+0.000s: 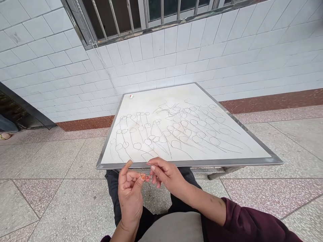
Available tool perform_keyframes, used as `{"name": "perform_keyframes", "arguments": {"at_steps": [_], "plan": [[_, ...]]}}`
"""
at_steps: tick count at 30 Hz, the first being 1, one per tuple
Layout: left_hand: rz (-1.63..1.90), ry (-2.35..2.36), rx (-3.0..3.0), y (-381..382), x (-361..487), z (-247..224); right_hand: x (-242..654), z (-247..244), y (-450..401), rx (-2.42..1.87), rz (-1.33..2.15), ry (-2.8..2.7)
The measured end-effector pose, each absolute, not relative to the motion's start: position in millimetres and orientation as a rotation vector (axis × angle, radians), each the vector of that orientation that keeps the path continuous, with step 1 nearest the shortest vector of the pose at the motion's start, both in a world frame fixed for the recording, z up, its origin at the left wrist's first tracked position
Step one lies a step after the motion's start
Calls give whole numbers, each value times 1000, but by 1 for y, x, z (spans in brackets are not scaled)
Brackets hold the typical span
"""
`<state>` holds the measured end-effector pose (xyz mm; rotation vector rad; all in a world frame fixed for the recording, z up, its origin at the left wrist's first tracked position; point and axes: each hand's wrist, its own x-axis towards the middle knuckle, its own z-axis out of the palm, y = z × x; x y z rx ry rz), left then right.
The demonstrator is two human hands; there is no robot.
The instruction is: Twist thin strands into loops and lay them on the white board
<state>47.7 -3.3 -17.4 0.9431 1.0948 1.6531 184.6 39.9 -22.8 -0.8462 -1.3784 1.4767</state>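
Free room lies along the far strip of the tabletop [164, 92]; looped wires [173, 130] crowd its middle and front

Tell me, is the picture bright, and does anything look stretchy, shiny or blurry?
In the head view, the light looks soft and bright; the steel window bars have shiny streaks; the white wall tiles look stretched and smeary toward the top right corner; the left hand and right hand look fairly clear, but the thin wire loops on the white tabletop look faint.
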Motion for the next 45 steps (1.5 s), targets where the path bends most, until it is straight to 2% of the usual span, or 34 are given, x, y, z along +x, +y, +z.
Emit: {"name": "perform_keyframes", "arguments": {"at_steps": [11,22,32,45], "plan": [[1788,1092,774,4,58,-10,180,-36,32,-763,1531,-1437],[1719,1092,734,8,54,-4,171,-38,30,-712,1593,-1338],[1711,1147,813,7,53,-7,174,-41,28,-869,1264,-1539],[1742,1187,812,12,47,-3,176,-54,22,-858,1399,-1535]]}}
